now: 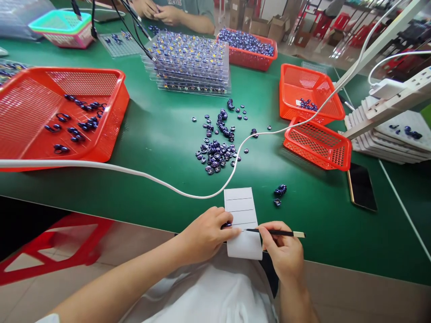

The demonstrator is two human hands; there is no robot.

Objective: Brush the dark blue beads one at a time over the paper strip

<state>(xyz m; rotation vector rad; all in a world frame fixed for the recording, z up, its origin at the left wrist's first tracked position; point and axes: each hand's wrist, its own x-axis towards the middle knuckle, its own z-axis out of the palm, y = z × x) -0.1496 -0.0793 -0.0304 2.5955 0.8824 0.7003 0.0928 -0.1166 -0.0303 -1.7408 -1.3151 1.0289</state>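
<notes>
My left hand [213, 229] rests at the left edge of a white paper strip [239, 205] with printed lines, at the table's front edge. Between its fingers is a small shiny dark-blue piece [227, 224], mostly hidden. From the right, my right hand [284, 252] pinches a slim black tool with a pale end [279, 232]. Its thin tip points left over the paper, close to my left fingertips. Beyond the paper lies a loose pile of dark-blue metallic pieces [217, 154]. A few more dark-blue pieces [280, 190] sit to the right.
A white cable [161, 183] crosses the green table. Red baskets [117, 112] stand left and right, and stacked clear trays [191, 63] at the back. A phone [362, 186] lies right, near stacked white trays [387, 130]. Another person's hands [161, 12] work opposite.
</notes>
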